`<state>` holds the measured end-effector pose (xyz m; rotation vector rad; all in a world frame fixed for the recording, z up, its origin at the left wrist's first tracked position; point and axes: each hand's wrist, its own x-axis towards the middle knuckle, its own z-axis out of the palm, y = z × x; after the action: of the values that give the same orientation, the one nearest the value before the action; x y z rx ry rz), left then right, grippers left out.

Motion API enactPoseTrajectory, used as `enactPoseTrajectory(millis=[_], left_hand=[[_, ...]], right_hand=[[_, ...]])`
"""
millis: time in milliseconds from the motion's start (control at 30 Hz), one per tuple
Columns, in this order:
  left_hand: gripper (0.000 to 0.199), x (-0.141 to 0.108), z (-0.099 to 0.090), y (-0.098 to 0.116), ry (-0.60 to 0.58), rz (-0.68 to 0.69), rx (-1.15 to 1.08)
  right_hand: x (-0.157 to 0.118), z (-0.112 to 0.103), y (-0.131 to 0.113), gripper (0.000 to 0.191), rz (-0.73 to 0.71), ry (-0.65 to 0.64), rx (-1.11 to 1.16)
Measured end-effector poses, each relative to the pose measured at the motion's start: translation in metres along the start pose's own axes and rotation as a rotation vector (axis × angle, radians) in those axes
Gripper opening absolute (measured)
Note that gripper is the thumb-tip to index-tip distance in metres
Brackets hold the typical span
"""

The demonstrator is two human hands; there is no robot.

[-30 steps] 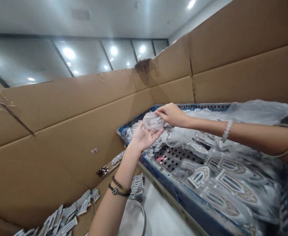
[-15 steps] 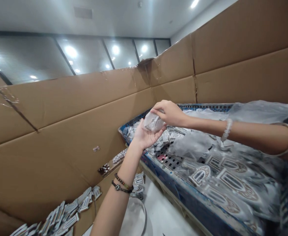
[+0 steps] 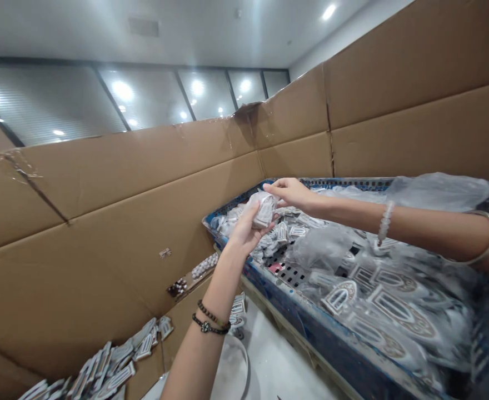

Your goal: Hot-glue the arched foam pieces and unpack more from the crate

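My left hand (image 3: 247, 233) cradles a clear plastic bag (image 3: 264, 210) holding a small white arched piece with dark window bars. My right hand (image 3: 288, 191) reaches across from the right, its fingertips on the top of that bag. Both hands are above the near corner of a blue perforated crate (image 3: 298, 328). The crate is heaped with similar arched pieces in clear bags, such as one bagged arch (image 3: 339, 297). Part of the held piece is hidden by the bag and my fingers.
Tall cardboard sheets (image 3: 123, 194) line the left and back. A loose pile of arched pieces (image 3: 115, 372) lies low at left, with a strip of white beads (image 3: 205, 265) above it. A round white tub (image 3: 231, 369) stands on the floor below my left arm.
The bag has turned and gathered around the arched piece, which now shows through it. My right hand's fingers have stretched out further along the bag's top.
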<state>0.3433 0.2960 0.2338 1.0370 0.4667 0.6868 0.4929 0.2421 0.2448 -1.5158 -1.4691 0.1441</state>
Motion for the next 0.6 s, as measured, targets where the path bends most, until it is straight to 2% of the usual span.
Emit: enactPoseTrajectory(millis=[67, 133, 167, 300, 467, 600], left_hand=[[0.022, 0.002, 0.0, -0.001, 0.059, 0.019, -0.043], [0.022, 0.004, 0.0, -0.001, 0.071, 0.035, -0.083], [0.021, 0.004, -0.001, -0.001, 0.073, 0.038, -0.097], [0.024, 0.006, -0.004, -0.001, 0.062, 0.033, -0.132], [0.03, 0.007, -0.004, 0.0, 0.057, -0.026, -0.11], [0.03, 0.007, -0.004, 0.0, 0.065, -0.079, -0.081]], right_hand=[[-0.005, 0.005, 0.002, 0.047, -0.048, 0.035, -0.061], [-0.011, 0.011, 0.002, 0.059, -0.151, 0.043, -0.148], [-0.014, 0.013, 0.001, 0.059, -0.214, 0.036, -0.193], [-0.018, 0.015, 0.0, 0.037, -0.406, -0.011, -0.333], [-0.009, 0.003, 0.009, 0.034, -0.747, -0.075, -0.575], [-0.005, -0.004, 0.012, 0.032, -0.906, -0.14, -0.706]])
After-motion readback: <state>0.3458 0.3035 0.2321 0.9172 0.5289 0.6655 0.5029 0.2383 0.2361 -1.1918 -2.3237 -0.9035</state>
